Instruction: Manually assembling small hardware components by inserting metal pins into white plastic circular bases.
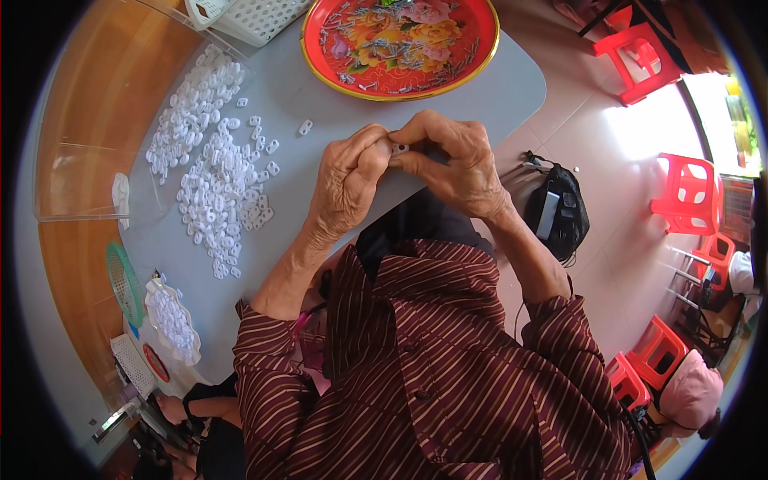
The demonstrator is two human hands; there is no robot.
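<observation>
Held piece: a small white plastic piece (399,148) sits between the two hands, above the near edge of the grey worktop (320,96), just in front of the person's chest.
Left hand: the left hand (346,186) comes up from the lower left; its fingers (373,156) are curled and pressed onto the left side of the piece.
Right hand: the right hand (452,164) arches over from the right; thumb and forefinger pinch the piece from the right and top.
Which way it lies: the piece is caught between both sets of fingertips, touching both, so neither hand is nearer. Its long axis seems to run left to right, though it is mostly hidden and too small to be sure.
Loose pieces: a spread of similar white plastic pieces (212,172) lies on the worktop to the left, nearer the left hand; one stray white piece (305,127) lies just beyond the left knuckles.
Tray: a round red flowered tray (480,52) holding small metal pins (400,48) stands beyond the hands, nearer the right hand.
Other things: a white basket (248,16) at the far edge, a black pouch (560,212) on the floor to the right, red stools (688,192) further right.
In the way: nothing lies between the hands and the tray or the loose pieces.
</observation>
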